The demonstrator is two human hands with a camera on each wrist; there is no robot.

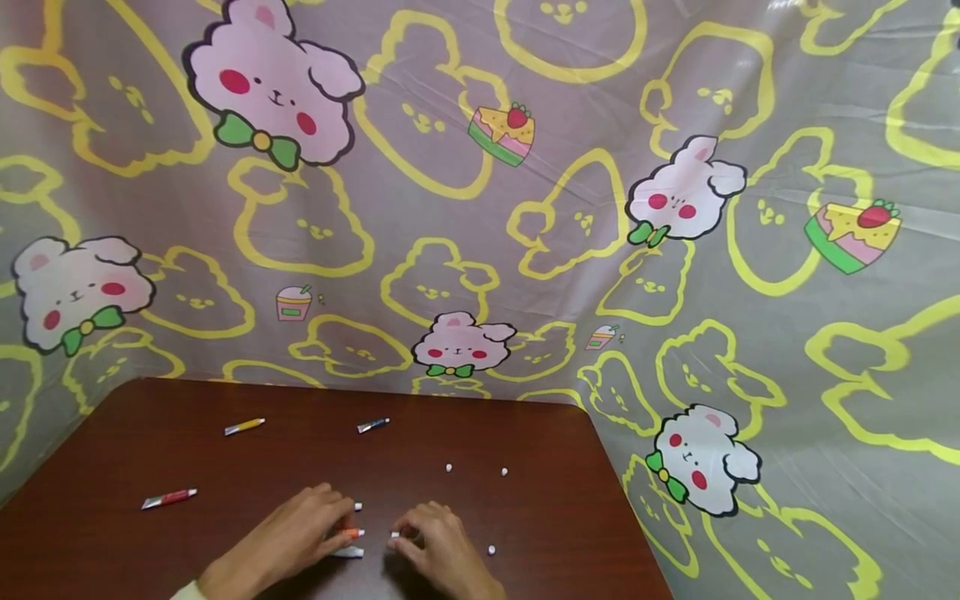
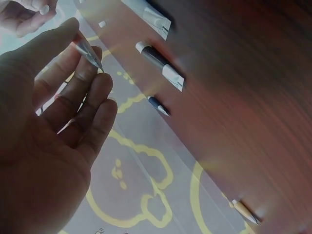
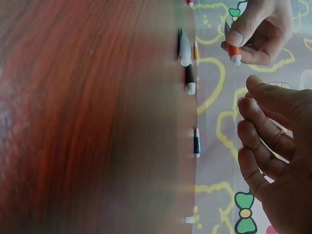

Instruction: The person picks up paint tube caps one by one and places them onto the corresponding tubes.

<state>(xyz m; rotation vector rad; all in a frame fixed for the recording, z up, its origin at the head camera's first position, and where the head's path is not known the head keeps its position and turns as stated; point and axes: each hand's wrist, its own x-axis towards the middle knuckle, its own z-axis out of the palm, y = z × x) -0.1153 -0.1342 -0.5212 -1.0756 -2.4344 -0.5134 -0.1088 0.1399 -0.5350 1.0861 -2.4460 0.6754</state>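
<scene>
Pale grey fabric (image 1: 562, 300) printed with yellow outlines hangs behind and beside a reddish-brown desk (image 1: 562, 508). Slim and small, the orange tube (image 3: 235, 49) has a white end and a flattened silver tail; the left grip (image 1: 300, 521) pinches it between thumb and finger, raised off the desk, its white end toward the right grip (image 1: 446, 542). That right grip is closed to a pinch too, thumb and fingertips meeting on a small white cap (image 1: 394, 535). A white tube (image 1: 349, 552) lies on the near side of the left grip, a red tube (image 1: 169, 498) to its left, a yellow tube (image 1: 245, 427) and a dark blue tube (image 1: 372, 425) beyond it. Past the right grip sits one loose cap (image 1: 448, 467), with a second loose cap (image 1: 504, 472) farther right and a third loose cap (image 1: 491, 550) beside that grip on its right. From the head, the left grip covers the orange tube's tail and all but the tip of a black tube (image 2: 158, 63); both wrist views show these. The left wrist view also shows the pinched cap, which the right wrist view does not.
</scene>
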